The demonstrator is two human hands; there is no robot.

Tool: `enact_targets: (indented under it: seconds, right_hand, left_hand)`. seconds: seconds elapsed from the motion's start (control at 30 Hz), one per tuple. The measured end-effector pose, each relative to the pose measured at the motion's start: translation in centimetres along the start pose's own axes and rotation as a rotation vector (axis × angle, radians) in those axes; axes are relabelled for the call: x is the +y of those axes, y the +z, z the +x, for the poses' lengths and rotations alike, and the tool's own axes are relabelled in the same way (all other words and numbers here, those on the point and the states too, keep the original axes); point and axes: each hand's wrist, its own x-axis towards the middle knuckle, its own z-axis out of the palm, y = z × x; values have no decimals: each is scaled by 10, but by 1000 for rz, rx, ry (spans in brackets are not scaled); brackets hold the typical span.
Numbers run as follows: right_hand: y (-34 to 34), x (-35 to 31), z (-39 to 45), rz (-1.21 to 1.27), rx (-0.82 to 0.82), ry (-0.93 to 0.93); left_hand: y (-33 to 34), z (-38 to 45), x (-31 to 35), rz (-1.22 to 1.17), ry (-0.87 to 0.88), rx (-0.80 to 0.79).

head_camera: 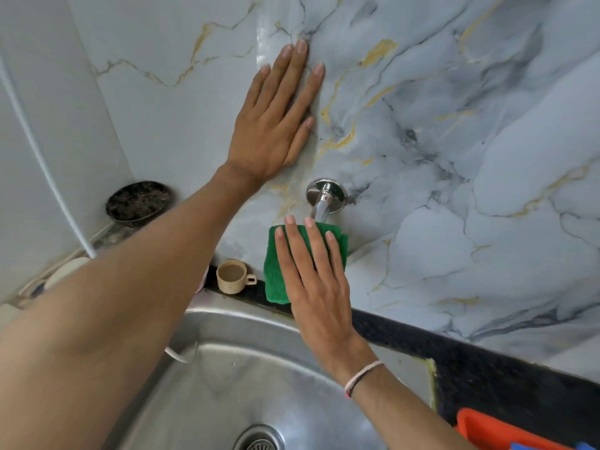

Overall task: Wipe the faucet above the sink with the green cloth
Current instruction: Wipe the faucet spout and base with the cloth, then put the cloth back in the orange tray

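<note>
Grey marbled wall [454, 125] above steel sink [259, 381], black counter [487, 368]

beige cup [232, 276] just left of faucet [324, 203], sink [227, 368] basin open below

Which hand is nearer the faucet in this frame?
Right. The right hand presses the green cloth over the faucet spout. The left hand lies flat on the marble wall, up and to the left of the faucet.
</note>
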Motion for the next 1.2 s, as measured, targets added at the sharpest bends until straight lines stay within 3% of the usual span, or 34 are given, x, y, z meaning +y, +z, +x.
enact_targets:
  seconds: [0.1,0.23,0.37,0.43,0.53,0.6,0.67,0.8,0.93,1.07,1.2]
  right_hand:
    - [-16,-2,-17,30,-184,-58]
    - [-45,-5,-57,233,-491,-134]
    - [-96,21,-108,854,-705,383]
    - [-127,40,-133,1117,-727,627]
    - [-169,73,-170,1398,-580,842]
    - [-189,95,-199,1479,-484,1002]
    - [-202,113,-233,1493,-425,1165]
    - [-210,148,-309,1316,-492,1364]
    - [-205,173,-366,1031,-652,1392]
    - [-199,186,-394,700,-890,1283]
    - [-209,195,-402,510,-1036,1126]
  left_hand:
    - [-38,-21,20,-255,-132,-220]
    - [-103,-95,71,-622,-552,-380]
    - [-171,-160,132,-860,-877,-311]
    - [-205,-173,164,-1078,-1019,-383]
    - [-243,-177,212,-1486,-1224,-783]
    - [-259,-177,249,-1696,-1263,-1051]
    - [-271,-178,287,-1769,-1277,-1127]
    - [-274,-188,371,-1615,-1324,-1214]
    - [-263,-206,451,-1279,-1154,-1336]
    - [-259,-225,495,-956,-840,-1495]
    - [-263,-227,505,-807,-711,-1565]
